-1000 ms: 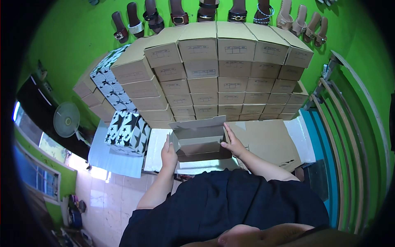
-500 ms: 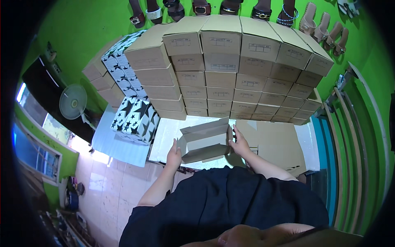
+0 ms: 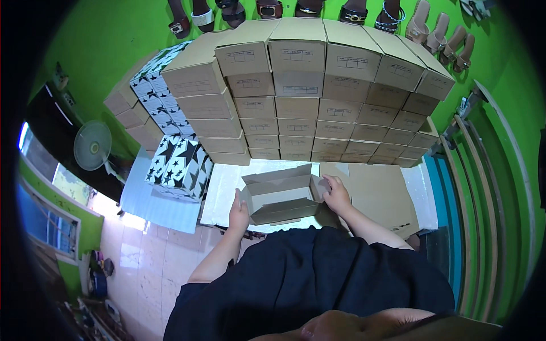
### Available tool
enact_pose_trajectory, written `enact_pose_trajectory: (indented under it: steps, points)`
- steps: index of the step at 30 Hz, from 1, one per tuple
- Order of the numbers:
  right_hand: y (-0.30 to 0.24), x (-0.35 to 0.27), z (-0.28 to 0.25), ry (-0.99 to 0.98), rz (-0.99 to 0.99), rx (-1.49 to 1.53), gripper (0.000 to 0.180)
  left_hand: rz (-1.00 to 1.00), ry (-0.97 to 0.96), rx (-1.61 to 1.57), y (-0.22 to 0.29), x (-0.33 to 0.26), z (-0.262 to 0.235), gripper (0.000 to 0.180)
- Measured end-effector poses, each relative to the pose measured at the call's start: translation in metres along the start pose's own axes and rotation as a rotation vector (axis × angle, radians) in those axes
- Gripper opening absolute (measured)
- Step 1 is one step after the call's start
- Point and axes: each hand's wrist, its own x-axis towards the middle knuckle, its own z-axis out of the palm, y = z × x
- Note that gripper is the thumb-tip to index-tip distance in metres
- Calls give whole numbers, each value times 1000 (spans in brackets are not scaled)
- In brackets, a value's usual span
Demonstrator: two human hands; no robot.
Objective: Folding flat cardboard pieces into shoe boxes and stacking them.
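Observation:
I hold an open brown cardboard box (image 3: 280, 200) between both hands, in front of my body. My left hand (image 3: 239, 212) grips its left end. My right hand (image 3: 336, 195) presses on its right end, at the side flap. The box has its flaps up and looks empty inside. It hovers over a white sheet (image 3: 227, 190) on the floor. Just beyond it stands a big stack of closed brown cardboard boxes (image 3: 301, 96), several rows high.
Black-and-white star-patterned boxes (image 3: 177, 165) sit at the left of the stack. A flat brown cardboard sheet (image 3: 378, 190) lies at the right. Sandals (image 3: 318, 10) hang on the green wall behind. A standing fan (image 3: 92, 145) is at far left.
The view has tilted down and the stack looks nearer. The box has stayed between my hands and turned so its open top faces me more.

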Motion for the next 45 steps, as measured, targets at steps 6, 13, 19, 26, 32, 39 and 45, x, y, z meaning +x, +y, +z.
enact_pose_trajectory:
  steps: [6,13,19,26,32,39,45]
  points:
    - [3,-10,-10,-25,13,-84,59,87,-103,88,-11,4,-3,67]
    - [-9,-1,-18,-202,29,-668,69,30,40,451,-18,7,-5,79]
    - [-26,28,-10,-345,-62,-740,80,71,39,602,-11,4,-4,81]
    - [-53,52,21,-431,-137,-897,90,90,12,566,-8,5,-3,80]
    - [-43,40,27,-338,-239,-731,65,86,9,535,-17,2,-3,79]
    - [-29,25,26,-517,-216,-675,69,109,-57,517,-20,2,1,79]
    - [-26,26,28,-663,-124,-715,96,100,-104,512,-12,4,-3,84]
